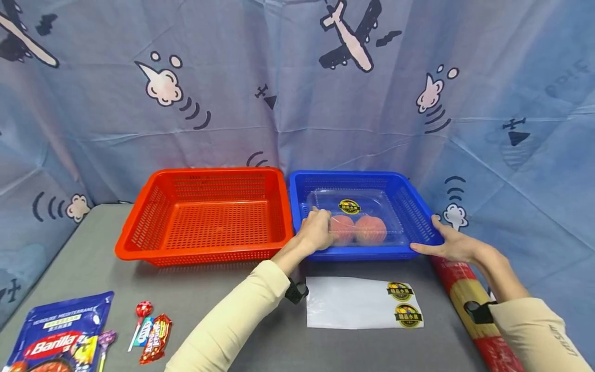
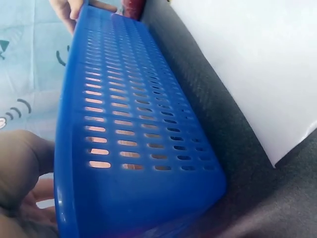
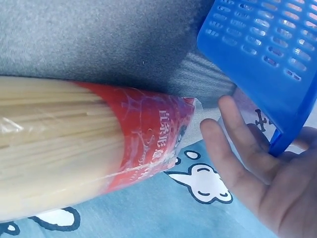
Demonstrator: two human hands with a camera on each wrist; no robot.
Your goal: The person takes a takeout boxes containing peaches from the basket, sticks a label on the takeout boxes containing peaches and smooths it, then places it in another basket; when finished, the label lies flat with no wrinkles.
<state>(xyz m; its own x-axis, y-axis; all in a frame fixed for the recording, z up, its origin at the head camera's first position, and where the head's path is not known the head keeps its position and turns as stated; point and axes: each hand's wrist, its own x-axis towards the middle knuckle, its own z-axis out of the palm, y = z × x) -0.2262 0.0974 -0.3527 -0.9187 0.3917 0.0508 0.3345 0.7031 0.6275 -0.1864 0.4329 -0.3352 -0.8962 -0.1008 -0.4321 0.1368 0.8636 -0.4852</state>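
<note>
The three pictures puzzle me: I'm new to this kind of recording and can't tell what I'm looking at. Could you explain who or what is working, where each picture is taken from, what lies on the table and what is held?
No machine here: a person works with two bare hands. The wide picture comes from a camera on the person's head; the two close ones come from cameras worn on each wrist.

On the grey table stand an orange basket and a blue basket side by side. In the blue one lies a clear plastic box with two peaches.

The left hand grips the blue basket's near left rim; the right hand holds its right corner.

In front lie a white plastic sheet with stickers, a long spaghetti pack at the right, and a Barilla pouch with sweets at the left.
</note>
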